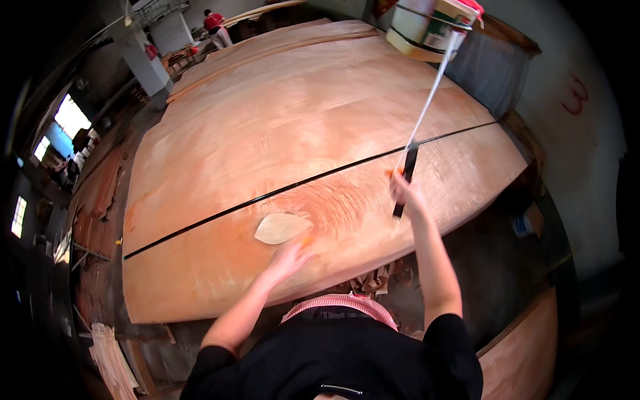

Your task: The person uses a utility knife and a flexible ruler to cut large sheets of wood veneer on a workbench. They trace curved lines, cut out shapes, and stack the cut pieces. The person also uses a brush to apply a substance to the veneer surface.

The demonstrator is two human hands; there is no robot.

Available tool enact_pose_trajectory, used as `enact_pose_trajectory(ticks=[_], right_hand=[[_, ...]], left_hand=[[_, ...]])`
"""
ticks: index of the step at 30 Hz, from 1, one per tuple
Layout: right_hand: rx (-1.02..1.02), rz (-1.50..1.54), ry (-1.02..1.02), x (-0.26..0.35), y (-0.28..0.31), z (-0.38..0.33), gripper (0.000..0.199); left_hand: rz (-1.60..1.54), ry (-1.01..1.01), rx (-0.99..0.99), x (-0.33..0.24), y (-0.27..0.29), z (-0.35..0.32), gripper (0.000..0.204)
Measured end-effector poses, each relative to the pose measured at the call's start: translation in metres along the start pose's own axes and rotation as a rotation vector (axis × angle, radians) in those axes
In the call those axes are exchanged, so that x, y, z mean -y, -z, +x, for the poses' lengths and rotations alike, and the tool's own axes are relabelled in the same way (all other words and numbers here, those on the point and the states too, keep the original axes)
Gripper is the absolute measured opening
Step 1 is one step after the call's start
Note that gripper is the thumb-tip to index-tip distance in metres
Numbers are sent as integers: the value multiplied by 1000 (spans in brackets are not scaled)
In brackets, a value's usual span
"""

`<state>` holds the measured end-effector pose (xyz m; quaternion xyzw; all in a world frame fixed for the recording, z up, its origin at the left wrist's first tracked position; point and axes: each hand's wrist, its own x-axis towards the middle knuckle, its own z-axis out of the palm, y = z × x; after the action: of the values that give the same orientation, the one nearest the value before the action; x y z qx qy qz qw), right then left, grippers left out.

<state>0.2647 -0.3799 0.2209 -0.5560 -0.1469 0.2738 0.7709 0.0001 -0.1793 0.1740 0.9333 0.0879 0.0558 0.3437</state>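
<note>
Large veneer sheet (293, 133) covers the bench; all places given relative to it. A thin dark line (313, 179) crosses it from lower left to upper right.

Left hand (288, 259) lies flat on the sheet's near part, fingers spread, gripping nothing, fingertips just beside a pale leaf-shaped patch (280, 227) that lies on the sheet below the dark line.

Right hand (407, 193) is over the sheet's right part, close to the dark line, clenched around a dark-handled tool (405, 179). A white strip (430, 97) runs from the tool's top up to the far right corner.

Container: a white tub (430, 25) with a green and red label, above the sheet's far right corner. Its contents cannot be seen from here.

Beyond the sheet's far left end, a person in red (215, 25) stands well apart. Veneer scraps (375, 280) lie just below the near edge.
</note>
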Motion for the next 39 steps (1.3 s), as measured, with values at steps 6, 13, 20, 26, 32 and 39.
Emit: enact_pose_trajectory(ticks=[6,13,20,26,32,39], right_hand=[[137,63,-341,-125,-38,-66,15],[143,115,-611,-182,5,-119,16],[-401,187,-259,-148,44,-120,13],[-283,-116,26,-76,-40,-124,17],[-123,-21,-40,-72,-77,-118,10],[-228,200,-346,-86,-104,-105,12]], left_hand=[[54,-408,-412,-113,-1,110,42],[-378,-498,-155,-131,-38,88,18],[-502,-446,-113,-127,-37,69,16],[-776,-151,-90,-105,-40,77,14],[-1034,158,68,-90,-19,73,15],[-347,-326,-550,-82,-14,57,10]])
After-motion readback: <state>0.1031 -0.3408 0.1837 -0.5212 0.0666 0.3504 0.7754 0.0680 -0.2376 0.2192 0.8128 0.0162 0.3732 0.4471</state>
